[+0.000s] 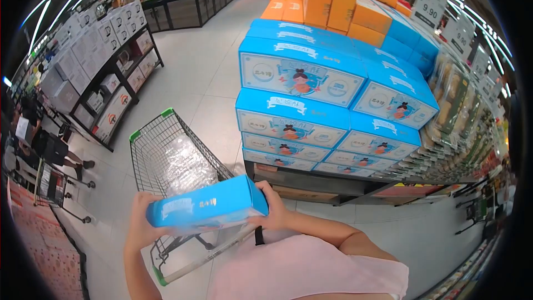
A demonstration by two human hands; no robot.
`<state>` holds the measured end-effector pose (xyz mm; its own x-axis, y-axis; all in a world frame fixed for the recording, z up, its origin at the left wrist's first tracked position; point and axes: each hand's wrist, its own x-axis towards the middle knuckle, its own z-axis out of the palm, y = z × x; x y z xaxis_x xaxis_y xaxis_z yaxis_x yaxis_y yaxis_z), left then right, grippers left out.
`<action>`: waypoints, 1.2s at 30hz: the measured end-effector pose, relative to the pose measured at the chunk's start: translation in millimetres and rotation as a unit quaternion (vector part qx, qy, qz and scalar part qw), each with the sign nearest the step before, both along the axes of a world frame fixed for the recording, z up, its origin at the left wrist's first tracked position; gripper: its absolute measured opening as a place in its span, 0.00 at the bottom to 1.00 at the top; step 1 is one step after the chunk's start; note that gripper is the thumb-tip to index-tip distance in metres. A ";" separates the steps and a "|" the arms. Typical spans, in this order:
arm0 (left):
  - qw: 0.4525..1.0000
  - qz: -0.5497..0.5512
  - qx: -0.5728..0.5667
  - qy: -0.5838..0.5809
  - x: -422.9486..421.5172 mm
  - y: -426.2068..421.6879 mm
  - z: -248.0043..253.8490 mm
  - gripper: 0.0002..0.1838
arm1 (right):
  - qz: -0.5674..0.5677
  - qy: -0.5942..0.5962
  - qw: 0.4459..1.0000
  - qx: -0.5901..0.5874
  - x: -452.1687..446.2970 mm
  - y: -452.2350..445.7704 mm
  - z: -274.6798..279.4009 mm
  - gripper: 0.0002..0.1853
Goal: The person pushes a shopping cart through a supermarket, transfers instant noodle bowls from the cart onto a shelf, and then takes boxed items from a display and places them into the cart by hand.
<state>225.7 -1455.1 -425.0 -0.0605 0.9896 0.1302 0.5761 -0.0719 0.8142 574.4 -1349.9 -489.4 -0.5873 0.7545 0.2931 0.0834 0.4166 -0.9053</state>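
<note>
Both of my hands grip a blue box (208, 203), one at each end. My left hand (143, 219) is closed around its left end, and my right hand (272, 206) wraps its right end. The box is held tilted above the handle side of a wire shopping cart (161, 175) with green corners. Inside the cart lies a shiny clear plastic-wrapped pack (186, 161), partly covered by the box. Ahead to the right, matching blue boxes (300, 75) with a cartoon figure are stacked on a low display stand (311, 183).
Orange boxes (333, 5) sit behind the blue stack, with plastic-packed goods (455, 105) to its right. A shelf of white cartons (100, 39) stands at left. A person (50, 139) is near another cart (53, 186). A produce stand (194, 0) is farther back.
</note>
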 end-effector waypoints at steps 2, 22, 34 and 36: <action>0.979 0.023 -0.029 -0.200 -33.9 -8.2 -42.9 0.51 | -0.008 0.071 0.988 -0.138 -15.4 2.8 -19.5 0.29; 0.816 0.413 -0.079 -0.395 -78.3 -11.1 -209.9 0.27 | -0.031 -0.232 0.972 -0.030 -85.9 44.0 -92.1 0.41; 0.827 0.466 -0.180 -0.258 -117.9 50.3 -479.6 0.34 | -0.022 -0.480 0.859 0.178 -42.7 6.2 -114.3 0.34; 0.825 0.402 -0.216 -0.335 -121.3 49.5 -493.1 0.34 | -0.024 -0.485 0.859 0.162 -44.8 7.8 -112.5 0.33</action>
